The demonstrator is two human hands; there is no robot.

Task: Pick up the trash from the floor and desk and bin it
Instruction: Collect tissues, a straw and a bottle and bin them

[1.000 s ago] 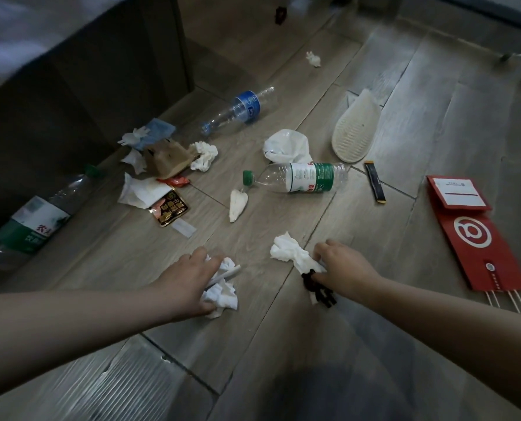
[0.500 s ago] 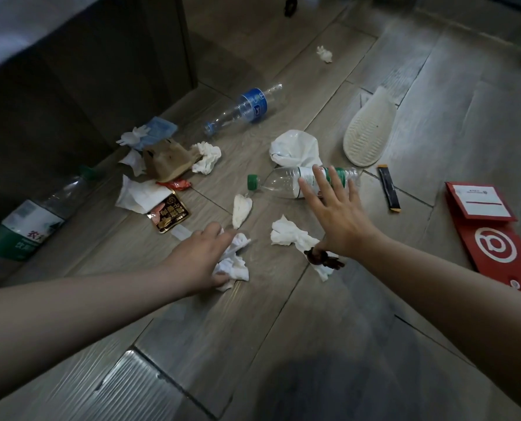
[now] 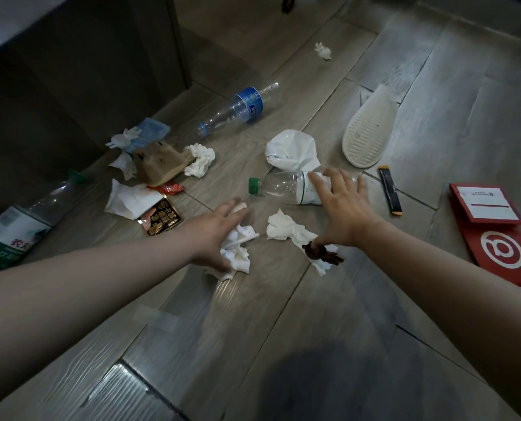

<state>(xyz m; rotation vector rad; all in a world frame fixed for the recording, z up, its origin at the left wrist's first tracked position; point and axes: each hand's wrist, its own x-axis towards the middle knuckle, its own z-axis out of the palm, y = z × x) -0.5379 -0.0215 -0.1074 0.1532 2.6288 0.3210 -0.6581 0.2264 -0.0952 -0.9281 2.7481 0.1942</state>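
- Left hand (image 3: 219,235): grip closed round a tissue wad (image 3: 238,253), low over the floor (image 3: 283,344).
- Right hand (image 3: 344,208): grip wide open and holding nothing, fingers spread over the label of a clear bottle (image 3: 280,188).
- The clear bottle lies on its side, green cap toward 9 o'clock.
- A loose tissue (image 3: 283,227) lies between the 2 hands.
- A white bag (image 3: 292,150) sits at 12 o'clock of the clear bottle, touching it.
- A blue-label bottle (image 3: 241,107) lies at 11 o'clock of the white bag.
- A gold snack wrapper (image 3: 160,221) lies at 9 o'clock of the left hand.
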